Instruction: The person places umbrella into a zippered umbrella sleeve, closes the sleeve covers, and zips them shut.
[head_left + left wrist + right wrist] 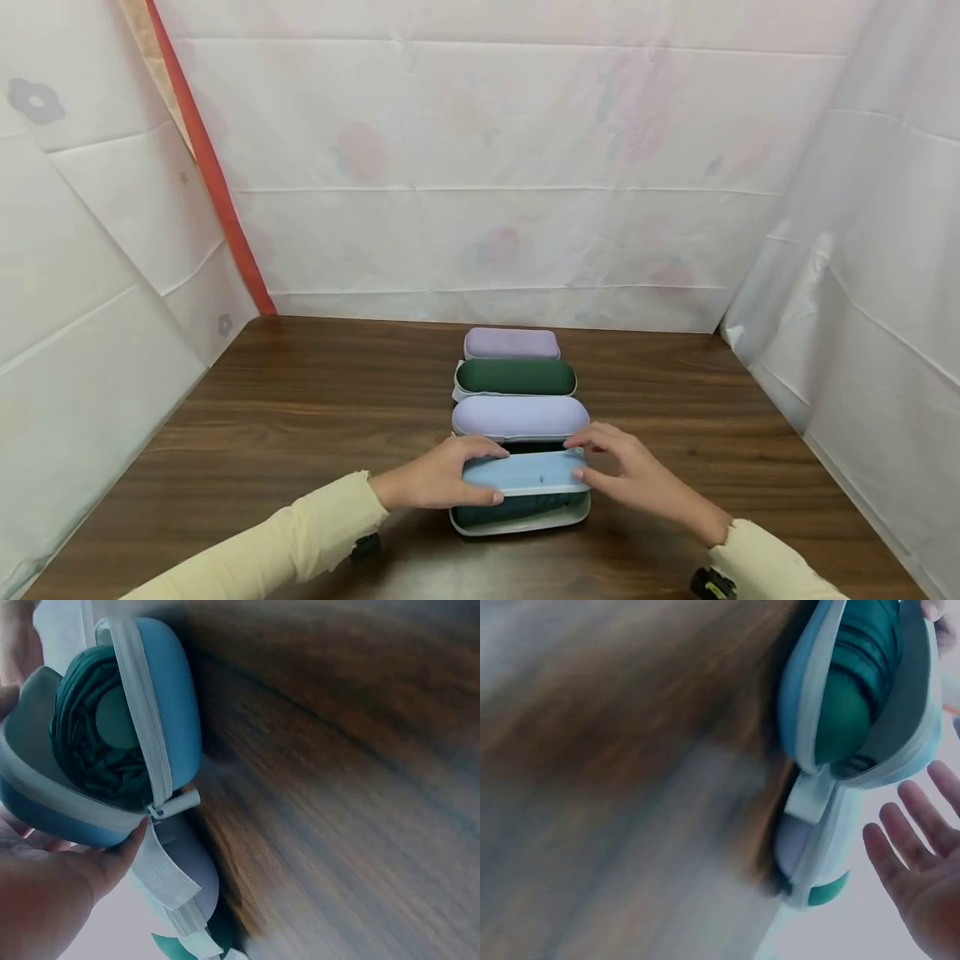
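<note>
A light blue zip case [525, 472] sits nearest me in a row of cases, its lid raised and tilted. Inside lies a dark green folded umbrella [101, 739], its round end cap [842, 724] showing in the right wrist view. My left hand [442, 475] grips the lid's left end, with the thumb and fingers on opposite edges. At the lid's right end is my right hand [637, 471], its fingers spread and fairly straight. In the right wrist view, those fingers [919, 825] appear slightly apart from the case. A zipper pull [176, 804] hangs at the case's corner.
Behind the blue case, a lavender case [521, 417], a dark green case [516, 377] and a purple case [512, 342] line up toward the back of the brown wooden table [337, 400]. White patterned sheets [480, 167] enclose the back and sides.
</note>
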`<action>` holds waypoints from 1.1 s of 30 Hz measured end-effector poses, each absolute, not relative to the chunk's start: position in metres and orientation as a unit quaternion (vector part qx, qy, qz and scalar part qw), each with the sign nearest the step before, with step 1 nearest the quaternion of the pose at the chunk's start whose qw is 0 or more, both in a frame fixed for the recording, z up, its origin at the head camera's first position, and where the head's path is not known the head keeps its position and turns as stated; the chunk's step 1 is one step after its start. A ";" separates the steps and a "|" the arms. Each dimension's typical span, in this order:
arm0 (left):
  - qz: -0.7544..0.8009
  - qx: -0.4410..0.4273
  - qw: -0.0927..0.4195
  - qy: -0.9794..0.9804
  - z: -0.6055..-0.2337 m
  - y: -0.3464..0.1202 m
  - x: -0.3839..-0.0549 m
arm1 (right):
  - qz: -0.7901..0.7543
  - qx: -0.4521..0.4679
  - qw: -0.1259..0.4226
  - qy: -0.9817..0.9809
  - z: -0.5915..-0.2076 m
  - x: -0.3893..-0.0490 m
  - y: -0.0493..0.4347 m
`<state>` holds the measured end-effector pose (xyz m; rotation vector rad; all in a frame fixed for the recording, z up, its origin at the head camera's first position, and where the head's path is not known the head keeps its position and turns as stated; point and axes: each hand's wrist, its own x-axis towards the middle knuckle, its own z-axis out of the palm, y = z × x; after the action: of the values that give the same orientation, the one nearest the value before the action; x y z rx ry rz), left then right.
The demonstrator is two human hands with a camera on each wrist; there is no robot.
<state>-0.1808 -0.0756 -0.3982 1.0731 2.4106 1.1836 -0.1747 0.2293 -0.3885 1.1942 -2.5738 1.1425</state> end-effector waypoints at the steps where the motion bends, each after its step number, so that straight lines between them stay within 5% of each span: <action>1: 0.403 0.369 0.125 0.828 -0.398 -0.075 -0.180 | 0.354 0.408 0.037 -0.841 -0.387 -0.175 0.226; 11: 0.389 0.387 0.113 0.828 -0.399 -0.073 -0.169 | 0.247 0.458 -0.044 -0.852 -0.387 -0.173 0.203; 33: 0.399 0.411 0.097 0.814 -0.411 -0.081 -0.168 | 0.212 0.471 0.038 -0.855 -0.399 -0.166 0.195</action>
<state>-0.1676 -0.0805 -0.4109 1.2180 2.4113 1.1805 -0.1662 0.1945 -0.3992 1.4463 -2.6241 0.6493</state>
